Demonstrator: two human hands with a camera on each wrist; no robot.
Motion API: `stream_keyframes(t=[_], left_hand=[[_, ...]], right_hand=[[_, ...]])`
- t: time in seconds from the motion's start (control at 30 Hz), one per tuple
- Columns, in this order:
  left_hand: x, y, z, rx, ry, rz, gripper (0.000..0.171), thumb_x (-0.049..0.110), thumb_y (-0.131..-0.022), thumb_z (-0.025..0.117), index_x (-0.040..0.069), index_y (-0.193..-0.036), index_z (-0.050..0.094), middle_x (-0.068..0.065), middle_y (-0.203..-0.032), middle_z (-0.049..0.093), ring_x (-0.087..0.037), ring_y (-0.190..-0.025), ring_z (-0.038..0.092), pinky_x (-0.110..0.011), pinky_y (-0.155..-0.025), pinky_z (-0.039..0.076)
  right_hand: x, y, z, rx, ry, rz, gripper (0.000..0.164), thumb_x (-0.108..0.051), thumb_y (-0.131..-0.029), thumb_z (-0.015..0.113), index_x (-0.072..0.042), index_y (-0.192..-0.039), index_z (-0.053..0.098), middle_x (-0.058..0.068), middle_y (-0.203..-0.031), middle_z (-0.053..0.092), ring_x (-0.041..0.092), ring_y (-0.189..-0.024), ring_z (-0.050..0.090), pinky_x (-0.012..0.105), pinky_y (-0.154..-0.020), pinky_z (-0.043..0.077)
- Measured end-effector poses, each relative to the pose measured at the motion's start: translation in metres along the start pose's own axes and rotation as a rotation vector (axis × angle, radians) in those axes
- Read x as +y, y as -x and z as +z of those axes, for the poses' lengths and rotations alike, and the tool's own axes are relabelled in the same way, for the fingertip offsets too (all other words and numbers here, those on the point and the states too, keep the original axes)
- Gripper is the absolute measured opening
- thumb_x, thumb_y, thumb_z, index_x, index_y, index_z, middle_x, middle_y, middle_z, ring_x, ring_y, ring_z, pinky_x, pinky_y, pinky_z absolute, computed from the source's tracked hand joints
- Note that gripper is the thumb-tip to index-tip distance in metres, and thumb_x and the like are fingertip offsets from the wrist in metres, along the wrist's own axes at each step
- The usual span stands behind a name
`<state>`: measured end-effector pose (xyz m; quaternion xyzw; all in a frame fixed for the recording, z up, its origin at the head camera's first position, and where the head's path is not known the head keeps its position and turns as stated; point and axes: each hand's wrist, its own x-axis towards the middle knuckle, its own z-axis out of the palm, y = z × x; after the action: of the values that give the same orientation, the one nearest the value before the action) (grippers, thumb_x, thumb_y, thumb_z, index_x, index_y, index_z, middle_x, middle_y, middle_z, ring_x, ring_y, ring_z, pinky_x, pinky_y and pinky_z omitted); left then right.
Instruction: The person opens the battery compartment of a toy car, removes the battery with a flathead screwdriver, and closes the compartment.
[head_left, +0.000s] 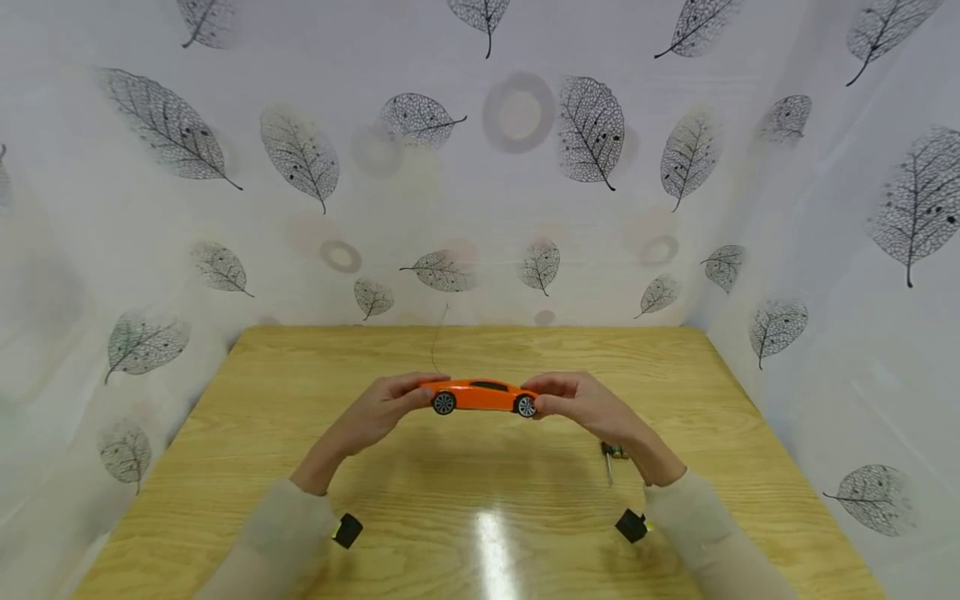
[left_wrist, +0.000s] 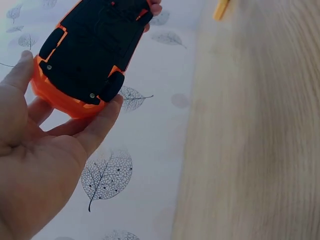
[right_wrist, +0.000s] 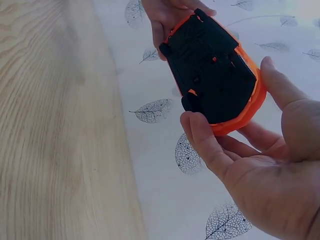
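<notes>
An orange toy car (head_left: 483, 395) is held up over the table, side-on in the head view. My left hand (head_left: 382, 408) grips its left end, fingers and thumb on the bodywork. At the other end my right hand (head_left: 585, 404) holds it near the wheel. Both wrist views show the car's black underside (left_wrist: 97, 47), with small screws visible in the left one. In the right wrist view my right hand (right_wrist: 270, 165) has its fingers spread around the orange end, while the left hand (right_wrist: 170, 20) appears at the far end.
A small screwdriver (head_left: 608, 462) lies on the wooden table (head_left: 480, 467), partly behind my right forearm, beside a small greenish item. A thin wire (head_left: 434, 346) rises behind the car. Leaf-patterned sheeting (head_left: 480, 192) encloses the table's back and sides.
</notes>
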<state>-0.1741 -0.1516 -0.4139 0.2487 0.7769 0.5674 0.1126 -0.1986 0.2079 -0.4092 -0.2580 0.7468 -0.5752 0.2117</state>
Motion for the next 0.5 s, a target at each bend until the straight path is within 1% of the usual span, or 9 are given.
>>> stream_keyframes(t=[0.07, 0.13, 0.17, 0.2, 0.27, 0.33, 0.43, 0.5], left_hand=[[0.002, -0.001, -0.002, -0.004, -0.043, -0.005, 0.043, 0.028, -0.109, 0.056, 0.007, -0.146, 0.059, -0.014, -0.127, 0.068, -0.017, -0.081, 0.051, -0.028, -0.072, 0.042], [0.003, -0.002, -0.003, -0.004, -0.08, -0.009, 0.044, 0.028, -0.106, 0.061, 0.007, -0.146, 0.06, -0.017, -0.131, 0.066, -0.016, -0.08, 0.053, -0.027, -0.069, 0.044], [0.003, -0.002, -0.004, -0.006, -0.09, -0.006, 0.045, 0.027, -0.105, 0.063, 0.006, -0.145, 0.06, -0.018, -0.134, 0.064, -0.016, -0.085, 0.058, -0.026, -0.072, 0.048], [0.004, -0.003, -0.004, -0.008, -0.094, -0.006, 0.047, 0.026, -0.104, 0.066, 0.006, -0.145, 0.06, -0.019, -0.139, 0.062, -0.017, -0.094, 0.062, -0.026, -0.078, 0.051], [0.005, -0.003, -0.005, -0.015, -0.092, -0.006, 0.051, 0.024, -0.101, 0.07, 0.003, -0.146, 0.058, -0.02, -0.145, 0.058, -0.021, -0.107, 0.066, -0.027, -0.087, 0.056], [0.007, -0.004, -0.006, -0.022, -0.091, -0.014, 0.056, 0.022, -0.099, 0.072, 0.0, -0.147, 0.055, -0.02, -0.145, 0.058, -0.025, -0.115, 0.066, -0.028, -0.093, 0.056], [0.011, -0.005, -0.007, -0.034, -0.099, -0.028, 0.063, 0.022, -0.097, 0.075, -0.003, -0.15, 0.05, -0.021, -0.144, 0.058, -0.029, -0.122, 0.064, -0.029, -0.097, 0.055], [0.012, -0.006, -0.007, -0.04, -0.113, -0.03, 0.067, 0.022, -0.096, 0.077, -0.004, -0.15, 0.048, -0.022, -0.146, 0.056, -0.032, -0.125, 0.062, -0.032, -0.1, 0.054]], right_hand=[[-0.001, -0.001, -0.001, 0.016, 0.031, 0.003, 0.045, -0.023, -0.103, 0.067, 0.002, -0.14, 0.061, 0.015, -0.124, 0.07, 0.027, -0.105, 0.069, 0.042, -0.097, 0.055], [0.0, -0.001, -0.002, 0.03, 0.056, 0.0, 0.045, -0.022, -0.101, 0.069, -0.001, -0.14, 0.061, 0.015, -0.129, 0.068, 0.027, -0.109, 0.068, 0.042, -0.096, 0.056], [0.0, -0.002, -0.002, 0.034, 0.067, -0.006, 0.045, -0.022, -0.101, 0.071, -0.002, -0.14, 0.062, 0.015, -0.131, 0.067, 0.027, -0.111, 0.068, 0.041, -0.095, 0.057], [0.001, -0.002, -0.002, 0.035, 0.076, -0.015, 0.046, -0.022, -0.1, 0.071, -0.002, -0.14, 0.061, 0.016, -0.133, 0.066, 0.027, -0.113, 0.067, 0.041, -0.096, 0.057], [0.001, -0.003, -0.002, 0.027, 0.085, -0.036, 0.047, -0.02, -0.099, 0.073, -0.002, -0.141, 0.06, 0.017, -0.136, 0.063, 0.027, -0.115, 0.067, 0.04, -0.096, 0.057], [0.001, -0.002, -0.001, 0.019, 0.095, -0.06, 0.049, -0.018, -0.099, 0.073, -0.002, -0.143, 0.059, 0.018, -0.137, 0.062, 0.027, -0.115, 0.067, 0.037, -0.094, 0.058], [0.0, -0.002, 0.0, 0.02, 0.12, -0.106, 0.05, -0.015, -0.098, 0.074, -0.002, -0.144, 0.058, 0.018, -0.137, 0.062, 0.027, -0.115, 0.067, 0.033, -0.092, 0.058], [-0.001, -0.002, 0.001, 0.029, 0.152, -0.14, 0.051, -0.012, -0.097, 0.075, -0.002, -0.144, 0.058, 0.018, -0.137, 0.062, 0.026, -0.114, 0.067, 0.032, -0.092, 0.058]])
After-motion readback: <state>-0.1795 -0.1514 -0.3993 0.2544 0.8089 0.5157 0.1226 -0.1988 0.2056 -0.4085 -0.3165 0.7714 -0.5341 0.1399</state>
